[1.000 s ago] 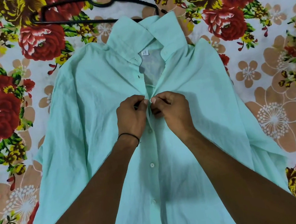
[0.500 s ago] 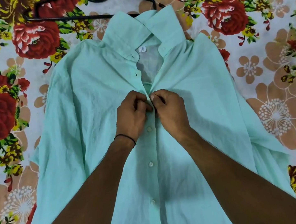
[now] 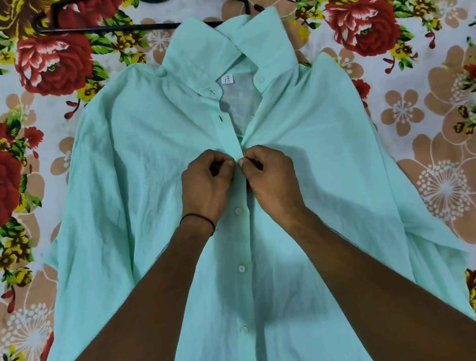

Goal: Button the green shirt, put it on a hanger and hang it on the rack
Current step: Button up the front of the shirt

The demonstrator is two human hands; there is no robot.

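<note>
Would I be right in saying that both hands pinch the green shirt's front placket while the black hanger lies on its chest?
Not quite: the head view shows the black hanger on the floral sheet beyond the collar, not on the chest. The left hand and right hand do pinch the green shirt at its placket.

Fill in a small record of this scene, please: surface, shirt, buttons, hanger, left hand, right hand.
surface: floral sheet
shirt: green shirt, laid flat, front up, collar on the far side from the person
buttons: buttons visible below the hands are closed; front is open from the hands up to the collar
hanger: black hanger, on the sheet beyond the collar, partly hidden by it
left hand: left hand pinches one front edge; black band on the wrist
right hand: right hand pinches the opposite edge, close against the left
</note>
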